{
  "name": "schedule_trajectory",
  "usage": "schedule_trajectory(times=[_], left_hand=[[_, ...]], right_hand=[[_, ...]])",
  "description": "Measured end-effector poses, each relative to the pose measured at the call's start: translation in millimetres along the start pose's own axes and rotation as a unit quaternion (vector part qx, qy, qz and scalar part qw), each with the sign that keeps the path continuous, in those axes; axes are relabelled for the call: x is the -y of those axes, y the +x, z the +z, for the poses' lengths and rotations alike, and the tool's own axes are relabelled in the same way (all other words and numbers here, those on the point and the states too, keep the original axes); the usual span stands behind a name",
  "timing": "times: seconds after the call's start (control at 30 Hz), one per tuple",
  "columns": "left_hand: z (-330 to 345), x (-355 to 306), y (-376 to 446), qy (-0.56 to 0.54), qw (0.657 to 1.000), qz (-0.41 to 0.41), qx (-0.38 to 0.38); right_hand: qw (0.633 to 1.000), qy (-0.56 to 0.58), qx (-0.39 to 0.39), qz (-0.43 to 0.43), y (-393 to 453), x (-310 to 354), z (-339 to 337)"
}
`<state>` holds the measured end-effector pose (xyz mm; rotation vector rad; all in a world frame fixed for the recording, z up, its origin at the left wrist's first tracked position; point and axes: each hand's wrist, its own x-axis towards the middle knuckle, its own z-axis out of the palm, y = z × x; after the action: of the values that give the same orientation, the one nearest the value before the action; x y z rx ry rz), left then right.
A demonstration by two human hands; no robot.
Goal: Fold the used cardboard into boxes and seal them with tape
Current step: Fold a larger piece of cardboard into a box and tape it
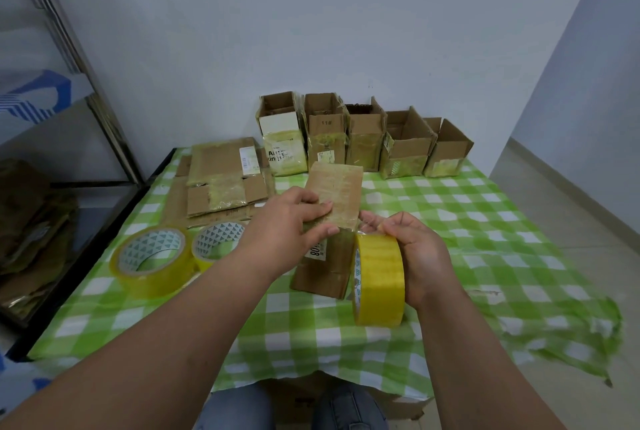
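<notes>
A small folded cardboard box [337, 194] stands in the middle of the table, its top covered with tape. My left hand [294, 221] lies on its top near edge, fingers stretched flat and pressing down. My right hand [412, 253] grips a yellow tape roll [379, 279] held upright just right of the box. A clear strip runs from the roll to the box's top edge.
Two more tape rolls [152, 259] [216, 244] lie at the left on the green checked tablecloth [485, 221]. Flat cardboard pieces [221, 183] are stacked behind them. Several open taped boxes [363, 138] line the far wall. A metal shelf [69, 83] stands left.
</notes>
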<state>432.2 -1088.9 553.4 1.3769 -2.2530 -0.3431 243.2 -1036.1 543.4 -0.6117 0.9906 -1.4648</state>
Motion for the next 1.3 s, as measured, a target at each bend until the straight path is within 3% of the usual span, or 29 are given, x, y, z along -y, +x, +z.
schedule_trajectory(times=[0.2, 0.37, 0.47, 0.53, 0.63, 0.8, 1.17, 1.3], left_hand=[[3, -5, -2, 0.000, 0.999, -0.023, -0.029], [4, -6, 0, -0.037, 0.998, -0.044, 0.001], [-4, 0, -2, -0.158, 0.984, -0.072, 0.031], [-9, 6, -6, -0.267, 0.958, -0.099, 0.042], [-12, 11, -9, -0.338, 0.934, -0.114, 0.033], [-10, 7, -8, -0.300, 0.947, -0.116, -0.017], [-16, 1, -10, -0.120, 0.988, -0.092, -0.026], [-23, -6, -16, -0.114, 0.989, -0.048, -0.085]], right_hand=[[1.000, 0.003, -0.004, 0.003, -2, 0, 2], [1.000, -0.021, -0.007, 0.001, -5, 1, 0], [1.000, -0.016, -0.004, -0.006, -8, 5, -1], [1.000, -0.007, 0.001, -0.004, -13, 9, 0], [1.000, 0.009, 0.017, 0.000, -21, 15, 2], [1.000, 0.007, 0.019, -0.011, -33, 21, 5], [0.997, -0.051, 0.055, -0.017, -44, 22, 19], [0.993, -0.089, 0.076, -0.025, -42, 20, 27]])
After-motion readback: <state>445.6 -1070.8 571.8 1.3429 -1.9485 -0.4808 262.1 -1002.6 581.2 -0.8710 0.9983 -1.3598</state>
